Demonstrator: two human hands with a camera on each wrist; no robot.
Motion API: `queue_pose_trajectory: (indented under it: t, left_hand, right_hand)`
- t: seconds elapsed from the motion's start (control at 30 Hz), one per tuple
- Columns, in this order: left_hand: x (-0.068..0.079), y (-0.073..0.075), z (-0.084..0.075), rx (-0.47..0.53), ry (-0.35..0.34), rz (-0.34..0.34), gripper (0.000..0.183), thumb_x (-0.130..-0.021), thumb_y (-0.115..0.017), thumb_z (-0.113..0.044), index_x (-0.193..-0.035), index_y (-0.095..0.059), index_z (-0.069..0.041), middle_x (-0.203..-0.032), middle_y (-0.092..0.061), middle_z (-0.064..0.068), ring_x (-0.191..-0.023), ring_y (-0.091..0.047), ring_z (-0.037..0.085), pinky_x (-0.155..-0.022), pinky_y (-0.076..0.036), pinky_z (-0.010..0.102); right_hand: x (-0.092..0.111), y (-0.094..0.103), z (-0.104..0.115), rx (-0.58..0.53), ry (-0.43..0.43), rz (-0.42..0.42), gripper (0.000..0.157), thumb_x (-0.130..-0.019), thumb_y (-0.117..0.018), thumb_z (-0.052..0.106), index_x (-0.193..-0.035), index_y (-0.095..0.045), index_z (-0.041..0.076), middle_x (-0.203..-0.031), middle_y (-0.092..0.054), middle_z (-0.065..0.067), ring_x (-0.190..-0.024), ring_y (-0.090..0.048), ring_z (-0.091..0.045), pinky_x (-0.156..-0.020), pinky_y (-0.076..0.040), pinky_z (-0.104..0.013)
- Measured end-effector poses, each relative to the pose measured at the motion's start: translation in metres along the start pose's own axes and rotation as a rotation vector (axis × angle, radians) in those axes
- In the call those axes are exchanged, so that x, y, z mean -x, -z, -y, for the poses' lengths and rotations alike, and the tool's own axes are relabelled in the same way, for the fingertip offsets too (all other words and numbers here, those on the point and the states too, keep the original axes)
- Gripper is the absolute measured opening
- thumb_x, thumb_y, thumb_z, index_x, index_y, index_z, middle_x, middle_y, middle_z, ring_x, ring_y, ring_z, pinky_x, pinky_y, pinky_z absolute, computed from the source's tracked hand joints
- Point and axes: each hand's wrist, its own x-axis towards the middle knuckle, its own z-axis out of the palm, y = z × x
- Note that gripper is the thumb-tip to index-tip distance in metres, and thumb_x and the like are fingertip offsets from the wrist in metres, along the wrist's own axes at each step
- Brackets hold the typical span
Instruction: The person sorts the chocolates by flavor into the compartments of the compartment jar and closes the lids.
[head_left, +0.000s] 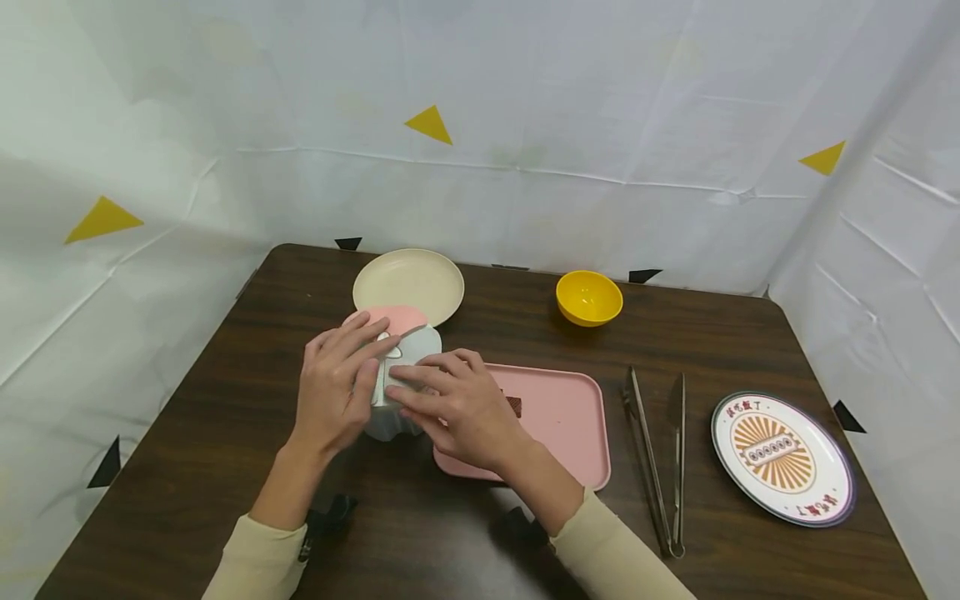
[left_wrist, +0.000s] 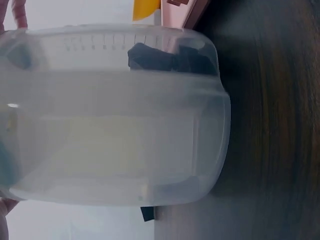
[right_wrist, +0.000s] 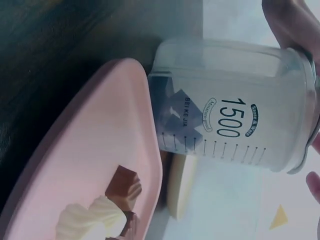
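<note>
A clear plastic storage jar (right_wrist: 225,100) marked 1500, with a printed measuring scale, stands upright on the dark table. Its lid (head_left: 422,346) has a pale grey part, a white strip across the middle and a pink part (head_left: 401,317) at the far left. My left hand (head_left: 333,392) lies over the lid's left side, fingers stretched across the top. From the right, my right hand (head_left: 461,406) rests its extended fingertips on the lid near the white strip. In the left wrist view the jar's clear wall (left_wrist: 115,125) fills most of the picture.
Beside the jar, a pink tray (head_left: 562,417) carries brown and cream chocolate-like pieces (right_wrist: 122,187). Behind are a cream plate (head_left: 408,283) and a yellow bowl (head_left: 588,298). Metal tongs (head_left: 651,467) and a patterned plate (head_left: 780,458) lie to the right.
</note>
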Motion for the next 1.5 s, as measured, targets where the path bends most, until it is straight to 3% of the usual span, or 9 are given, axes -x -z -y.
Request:
queue_pose_trajectory:
  t: [0.2, 0.33, 0.53, 0.67, 0.8, 1.0, 1.23, 1.5]
  left_hand:
    - [0.008, 0.008, 0.004, 0.037, -0.037, -0.047, 0.045, -0.098, -0.041, -0.034, -0.112, -0.075, -0.009, -0.125, -0.066, 0.009, -0.125, -0.052, 0.034, -0.096, -0.029, 0.057]
    - [0.015, 0.013, 0.004, 0.056, -0.072, -0.065, 0.045, -0.095, -0.046, -0.041, -0.11, -0.075, -0.01, -0.123, -0.067, 0.01, -0.123, -0.051, 0.037, -0.098, -0.026, 0.059]
    - [0.025, 0.02, 0.004, 0.133, -0.095, -0.04, 0.05, -0.09, -0.054, -0.05, -0.112, -0.074, -0.009, -0.124, -0.064, 0.015, -0.128, -0.048, 0.04, -0.108, -0.02, 0.064]
    - [0.028, 0.021, 0.004, 0.201, -0.126, -0.022, 0.051, -0.087, -0.059, -0.048, -0.114, -0.072, -0.007, -0.125, -0.062, 0.019, -0.126, -0.049, 0.043, -0.109, -0.026, 0.059]
    - [0.029, 0.021, 0.004, 0.192, -0.149, -0.018, 0.05, -0.088, -0.059, -0.047, -0.115, -0.072, -0.007, -0.128, -0.061, 0.019, -0.124, -0.051, 0.043, -0.11, -0.028, 0.052]
    - [0.031, 0.021, 0.003, 0.132, -0.133, -0.013, 0.049, -0.09, -0.059, -0.049, -0.118, -0.072, -0.01, -0.13, -0.062, 0.016, -0.126, -0.051, 0.04, -0.11, -0.027, 0.054]
    - [0.034, 0.02, 0.002, 0.079, -0.116, -0.009, 0.049, -0.092, -0.059, -0.05, -0.121, -0.071, -0.012, -0.132, -0.061, 0.014, -0.128, -0.05, 0.038, -0.11, -0.028, 0.055]
    - [0.032, 0.017, 0.0, 0.046, -0.13, -0.039, 0.047, -0.094, -0.059, -0.049, -0.119, -0.072, -0.012, -0.13, -0.062, 0.014, -0.126, -0.052, 0.039, -0.111, -0.029, 0.05]
  right_hand:
    - [0.002, 0.005, -0.005, 0.001, -0.072, -0.038, 0.028, -0.09, -0.07, 0.034, -0.116, -0.074, 0.024, -0.125, -0.066, 0.006, -0.115, -0.058, -0.016, -0.1, -0.038, -0.04]
    - [0.005, 0.009, -0.01, 0.003, -0.142, -0.063, 0.025, -0.089, -0.071, 0.035, -0.111, -0.076, 0.023, -0.122, -0.067, 0.006, -0.114, -0.059, -0.013, -0.1, -0.038, -0.041]
    - [0.008, 0.012, -0.017, -0.002, -0.244, -0.06, 0.027, -0.091, -0.069, 0.034, -0.114, -0.075, 0.022, -0.126, -0.066, 0.004, -0.12, -0.057, -0.014, -0.102, -0.038, -0.042]
    - [0.008, 0.013, -0.018, -0.034, -0.283, -0.034, 0.028, -0.092, -0.068, 0.031, -0.117, -0.074, 0.02, -0.13, -0.064, 0.003, -0.123, -0.055, -0.013, -0.103, -0.038, -0.038]
    - [0.008, 0.014, -0.019, -0.078, -0.226, 0.001, 0.029, -0.093, -0.066, 0.021, -0.122, -0.071, 0.017, -0.133, -0.061, 0.001, -0.127, -0.052, -0.015, -0.104, -0.039, -0.036]
    - [0.006, 0.017, -0.02, -0.131, -0.099, 0.046, 0.033, -0.093, -0.064, 0.017, -0.125, -0.069, 0.019, -0.135, -0.06, 0.001, -0.13, -0.049, -0.018, -0.106, -0.038, -0.035]
    - [0.005, 0.018, -0.025, -0.119, -0.077, 0.112, 0.04, -0.09, -0.071, 0.015, -0.129, -0.067, 0.022, -0.14, -0.056, 0.001, -0.133, -0.047, -0.018, -0.104, -0.04, -0.034]
    - [0.004, 0.017, -0.029, -0.084, -0.063, 0.119, 0.047, -0.087, -0.072, 0.005, -0.131, -0.066, 0.02, -0.14, -0.056, 0.002, -0.133, -0.047, -0.015, -0.1, -0.044, -0.033]
